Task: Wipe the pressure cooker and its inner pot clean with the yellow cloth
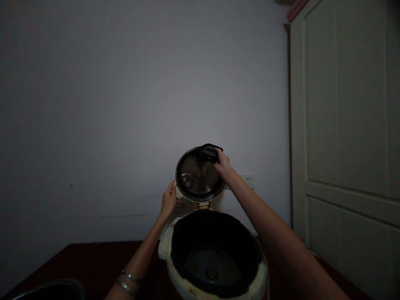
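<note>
A white rice cooker (215, 287) stands open on a dark wooden table (93, 262), its black inside empty with a heating plate at the bottom. Its hinged lid (196, 177) stands upright, metal inner face toward me. My left hand (169, 200) grips the lid's left edge. My right hand (222, 163) presses a dark cloth (208, 152) against the upper part of the lid's inner face.
A dark round pot rim (50, 289) shows at the bottom left corner. A plain wall with a socket (249, 180) is behind the cooker. A white panelled door (346, 146) fills the right side.
</note>
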### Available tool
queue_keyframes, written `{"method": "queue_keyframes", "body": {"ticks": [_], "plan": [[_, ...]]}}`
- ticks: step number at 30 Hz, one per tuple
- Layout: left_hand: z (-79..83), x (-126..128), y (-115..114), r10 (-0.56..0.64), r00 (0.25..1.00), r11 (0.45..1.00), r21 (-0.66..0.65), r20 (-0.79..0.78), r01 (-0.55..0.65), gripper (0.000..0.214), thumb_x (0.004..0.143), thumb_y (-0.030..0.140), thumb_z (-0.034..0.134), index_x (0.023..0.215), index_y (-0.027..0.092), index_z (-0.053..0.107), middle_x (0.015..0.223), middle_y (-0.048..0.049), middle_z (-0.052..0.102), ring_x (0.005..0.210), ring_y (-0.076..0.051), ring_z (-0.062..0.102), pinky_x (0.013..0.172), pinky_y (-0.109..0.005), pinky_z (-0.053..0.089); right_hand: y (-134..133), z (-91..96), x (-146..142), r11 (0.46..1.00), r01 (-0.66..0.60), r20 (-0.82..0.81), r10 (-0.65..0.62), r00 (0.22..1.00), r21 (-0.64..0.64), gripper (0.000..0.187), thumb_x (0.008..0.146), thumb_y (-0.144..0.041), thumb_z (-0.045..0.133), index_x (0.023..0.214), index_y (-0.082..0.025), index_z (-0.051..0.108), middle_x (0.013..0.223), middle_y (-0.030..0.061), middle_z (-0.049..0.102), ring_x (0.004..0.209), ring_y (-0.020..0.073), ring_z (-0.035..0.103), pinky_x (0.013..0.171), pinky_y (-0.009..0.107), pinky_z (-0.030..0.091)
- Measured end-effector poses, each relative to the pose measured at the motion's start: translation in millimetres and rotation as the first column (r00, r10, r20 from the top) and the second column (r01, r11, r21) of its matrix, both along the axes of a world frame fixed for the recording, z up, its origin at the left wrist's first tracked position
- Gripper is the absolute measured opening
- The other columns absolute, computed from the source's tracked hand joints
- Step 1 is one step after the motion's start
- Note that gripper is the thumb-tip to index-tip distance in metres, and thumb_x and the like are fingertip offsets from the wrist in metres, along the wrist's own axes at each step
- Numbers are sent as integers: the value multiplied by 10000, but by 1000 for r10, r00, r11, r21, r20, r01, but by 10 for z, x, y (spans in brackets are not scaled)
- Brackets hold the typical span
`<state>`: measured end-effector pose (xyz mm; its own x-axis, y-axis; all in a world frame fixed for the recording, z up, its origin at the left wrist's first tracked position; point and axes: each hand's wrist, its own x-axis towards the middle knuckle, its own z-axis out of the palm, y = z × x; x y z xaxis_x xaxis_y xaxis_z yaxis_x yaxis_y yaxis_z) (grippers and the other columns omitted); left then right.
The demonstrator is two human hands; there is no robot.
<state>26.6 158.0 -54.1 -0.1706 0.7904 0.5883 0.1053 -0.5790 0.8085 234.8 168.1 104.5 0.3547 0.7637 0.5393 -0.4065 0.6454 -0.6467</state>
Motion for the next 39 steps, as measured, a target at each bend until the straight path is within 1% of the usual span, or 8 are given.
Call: {"method": "queue_keyframes", "body": {"ticks": [3,5,7,9,12,22,32,39], "plan": [[5,7,-7,3,1000,1000,21,22,-4,452,902,347,489,1323,186,515,1360,-118,511,729,-137,645,424,-210,540,-170,-5,-179,997,61,148,-67,987,48,218,653,-214,713,816,-154,581,730,3,634,695,166,589,713,319,513],[10,12,-14,8,1000,1000,12,26,-8,449,901,352,491,1319,192,520,1346,-117,525,729,-140,647,419,-207,537,-288,-70,-265,955,156,432,-256,865,252,272,634,-134,724,871,-155,592,830,20,649,809,185,582,803,339,481],[16,16,-21,13,1000,1000,-8,15,-13,459,905,351,483,1333,187,503,1307,-124,554,654,-115,629,419,-217,540,-370,-171,-281,776,110,693,-609,387,621,229,731,-107,658,946,-155,593,948,63,653,930,207,552,863,366,442],[19,20,-23,17,1000,1000,-21,8,-17,467,913,339,464,1350,174,481,1284,-130,567,630,-105,617,425,-226,547,-391,-258,-210,551,-169,520,-832,-194,817,164,867,-127,526,1018,-147,588,1028,111,646,999,227,522,861,390,425],[18,28,-16,25,999,1000,-5,23,-25,456,916,320,455,1346,170,484,1336,-126,524,740,-136,636,429,-217,550,-312,-243,21,430,-399,200,-842,-500,810,213,935,-138,422,1059,-145,596,1046,126,657,1003,235,520,813,391,426],[26,34,-20,46,999,998,-38,28,-45,456,912,333,473,1336,164,499,1218,-120,602,610,-91,591,431,-219,546,46,138,393,451,-327,177,-770,-613,830,292,851,-55,464,1051,-72,675,1130,146,655,1234,230,451,1076,376,316],[18,24,-18,15,999,999,-36,43,-14,441,917,308,462,1335,171,496,1331,-122,530,735,-121,627,428,-178,530,-49,-655,767,553,6,405,-602,-688,833,362,832,-19,419,1129,37,619,1144,259,626,1166,304,532,1046,412,370],[-5,4,19,23,999,1000,-21,23,-23,448,920,324,461,1334,156,495,1248,-131,582,772,-140,639,433,-185,539,-205,-1129,603,691,263,667,-416,-618,673,277,812,-82,487,1015,-109,672,961,160,707,897,257,669,778,324,507]]}}
